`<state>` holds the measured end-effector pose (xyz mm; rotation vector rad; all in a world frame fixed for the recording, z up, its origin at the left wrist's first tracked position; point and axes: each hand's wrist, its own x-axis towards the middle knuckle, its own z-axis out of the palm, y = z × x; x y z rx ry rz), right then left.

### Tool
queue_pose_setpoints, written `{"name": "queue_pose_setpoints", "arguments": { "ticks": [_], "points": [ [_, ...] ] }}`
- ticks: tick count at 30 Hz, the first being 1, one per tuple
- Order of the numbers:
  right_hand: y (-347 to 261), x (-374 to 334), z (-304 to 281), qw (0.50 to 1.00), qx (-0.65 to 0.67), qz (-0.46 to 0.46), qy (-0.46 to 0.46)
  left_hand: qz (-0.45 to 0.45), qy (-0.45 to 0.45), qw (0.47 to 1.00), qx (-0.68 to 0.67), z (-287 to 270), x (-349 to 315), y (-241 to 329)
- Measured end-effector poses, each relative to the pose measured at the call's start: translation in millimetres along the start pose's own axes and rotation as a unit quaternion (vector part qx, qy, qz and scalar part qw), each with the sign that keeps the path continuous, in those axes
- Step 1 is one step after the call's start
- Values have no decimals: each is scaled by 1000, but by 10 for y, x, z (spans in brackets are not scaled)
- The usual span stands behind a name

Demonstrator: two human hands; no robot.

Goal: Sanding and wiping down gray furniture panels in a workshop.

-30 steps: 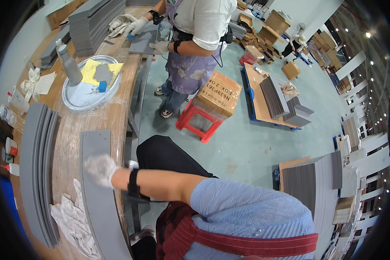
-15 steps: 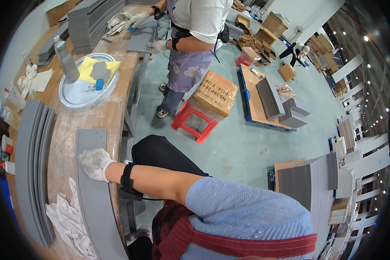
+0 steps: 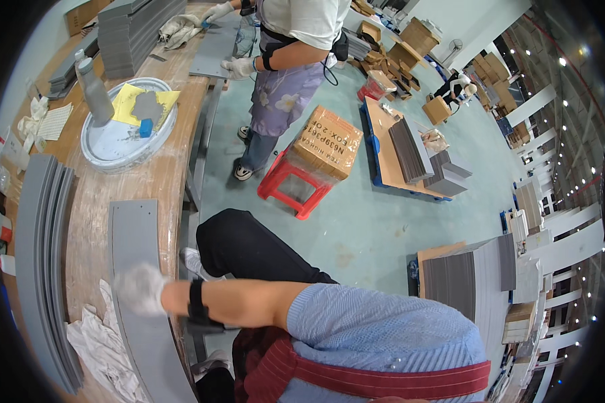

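Note:
My right hand point(image 3: 141, 289), in a white work glove, is over a long flat grey panel point(image 3: 136, 235) lying along the table edge. Motion smears its fingers, so I cannot make out whether they hold anything. A crumpled white cloth point(image 3: 97, 342) lies beside the panel, partly against its left edge. Further left is a stack of long grey strips point(image 3: 39, 269). My left hand is not in view.
Beyond the panel on the wooden table point(image 3: 91, 221), a white round lid point(image 3: 104, 153) bears yellow paper, a blue block and grey bottles. A co-worker in a purple apron point(image 3: 282, 101) stands at the table. A carton point(image 3: 326, 141) sits on a red stool point(image 3: 286, 185).
My right hand has moved along the panel toward the lower edge of the picture and is now blurred. The view has shifted slightly. The co-worker's hands remain around another grey panel.

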<state>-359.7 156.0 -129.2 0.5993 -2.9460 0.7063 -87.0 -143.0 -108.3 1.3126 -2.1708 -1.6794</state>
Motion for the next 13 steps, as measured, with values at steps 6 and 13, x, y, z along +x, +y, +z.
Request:
{"name": "queue_pose_setpoints", "arguments": {
  "ticks": [6, 13],
  "points": [
    [-26, 52, -41, 993, 20, 50, 109, -14, -3, 998, -59, -53, 262, -265],
    [-1821, -870, 785, 926, 175, -333, -34, -34, -44, 923, -381, 66, 37, -231]
  ]
}}
